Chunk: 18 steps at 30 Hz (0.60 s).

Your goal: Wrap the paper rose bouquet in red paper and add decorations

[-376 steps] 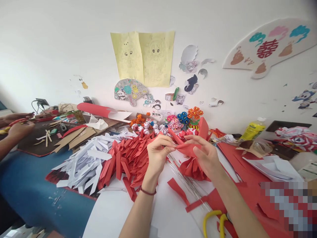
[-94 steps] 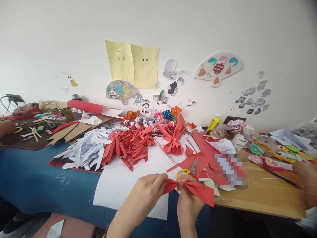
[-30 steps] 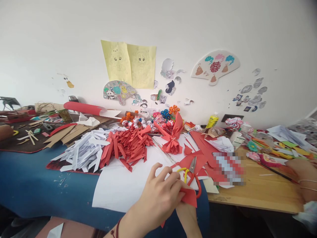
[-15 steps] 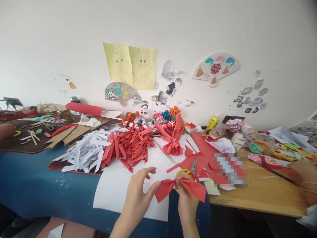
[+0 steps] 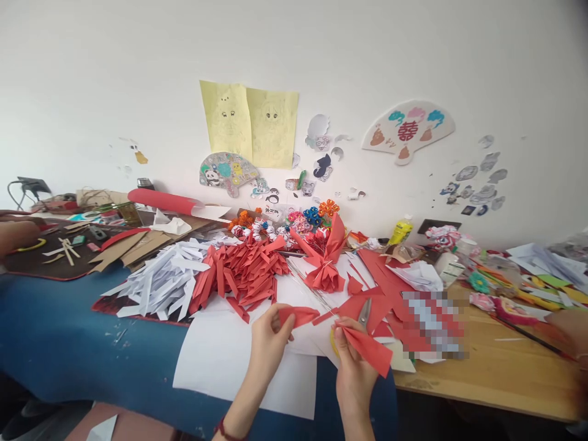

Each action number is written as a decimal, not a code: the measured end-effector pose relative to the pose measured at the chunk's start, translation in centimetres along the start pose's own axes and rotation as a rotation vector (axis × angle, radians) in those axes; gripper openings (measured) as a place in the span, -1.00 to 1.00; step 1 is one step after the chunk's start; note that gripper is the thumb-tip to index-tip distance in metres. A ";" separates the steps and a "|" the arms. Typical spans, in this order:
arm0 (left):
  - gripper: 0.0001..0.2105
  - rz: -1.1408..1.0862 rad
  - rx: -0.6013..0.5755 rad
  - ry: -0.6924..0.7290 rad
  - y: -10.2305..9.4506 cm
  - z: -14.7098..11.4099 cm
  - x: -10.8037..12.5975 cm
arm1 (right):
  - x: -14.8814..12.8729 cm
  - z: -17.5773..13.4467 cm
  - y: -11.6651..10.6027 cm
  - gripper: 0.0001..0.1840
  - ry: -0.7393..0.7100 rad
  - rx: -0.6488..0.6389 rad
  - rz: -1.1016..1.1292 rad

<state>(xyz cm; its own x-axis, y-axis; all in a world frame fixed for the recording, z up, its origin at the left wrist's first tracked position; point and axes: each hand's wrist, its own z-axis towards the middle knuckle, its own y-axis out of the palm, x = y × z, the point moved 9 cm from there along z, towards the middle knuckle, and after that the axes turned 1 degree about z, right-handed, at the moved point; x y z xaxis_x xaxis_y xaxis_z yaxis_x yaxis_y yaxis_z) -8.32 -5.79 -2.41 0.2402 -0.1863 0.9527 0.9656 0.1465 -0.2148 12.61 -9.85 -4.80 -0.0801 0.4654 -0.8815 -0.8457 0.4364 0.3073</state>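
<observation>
Fingers of my left hand [image 5: 269,334] pinch one end of a small folded red strip [image 5: 299,315], holding it just above the white sheet [image 5: 215,361] on the worktop [image 5: 55,331]. My right hand [image 5: 351,367] is closed on the narrow end of a second red piece [image 5: 367,349], which fans out to the right past the worktop edge. The two pieces sit near each other, apart, not touching. Just beyond my right hand lie the scissors [image 5: 364,312], partly hidden. Further out, a heap of folded red strips [image 5: 243,275] sits beside a heap of white ones [image 5: 158,282], and a gathered red paper bunch [image 5: 326,263] stands between them and the loose red offcuts [image 5: 381,282].
</observation>
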 end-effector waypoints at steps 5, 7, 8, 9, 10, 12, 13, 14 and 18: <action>-0.73 0.265 0.132 0.047 -0.4 2.8 0.4 | 0.6 0.2 -2.1 -0.70 0.053 0.051 -0.016; -0.66 0.382 0.181 0.094 -0.3 2.6 1.2 | 0.8 0.0 -3.2 -0.71 0.062 0.086 -0.013; -0.66 0.451 0.195 0.139 -0.1 2.1 1.9 | 0.9 -0.2 -3.7 -0.72 0.069 0.100 -0.008; -0.68 0.534 0.191 0.212 0.4 1.5 2.8 | 0.9 -0.3 -4.0 -0.74 0.082 0.099 -0.002; -0.71 0.592 0.159 0.304 1.1 0.6 3.7 | 1.0 -0.5 -4.0 -0.75 0.103 0.089 0.009; -0.76 0.550 0.009 0.475 3.0 -1.3 5.4 | 1.1 -0.9 -3.6 -0.77 0.163 0.048 0.054; -0.80 0.454 -0.091 0.515 3.9 -2.2 6.0 | 1.1 -1.1 -3.3 -0.78 0.196 0.036 0.088; -0.82 0.345 -0.190 0.514 4.6 -2.9 6.3 | 1.0 -1.2 -2.9 -0.79 0.221 0.013 0.123; -0.89 0.074 -0.339 0.424 5.7 -3.9 6.8 | 0.3 -1.5 -1.1 -0.80 0.246 -0.120 0.140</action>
<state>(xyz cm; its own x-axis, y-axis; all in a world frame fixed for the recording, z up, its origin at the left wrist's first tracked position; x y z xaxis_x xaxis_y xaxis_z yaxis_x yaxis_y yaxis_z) -0.77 -9.99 2.05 0.2600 -0.5727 0.7774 0.9059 -0.1341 -0.4017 12.75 -11.35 -5.96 -0.3130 0.3077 -0.8985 -0.8725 0.2805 0.4000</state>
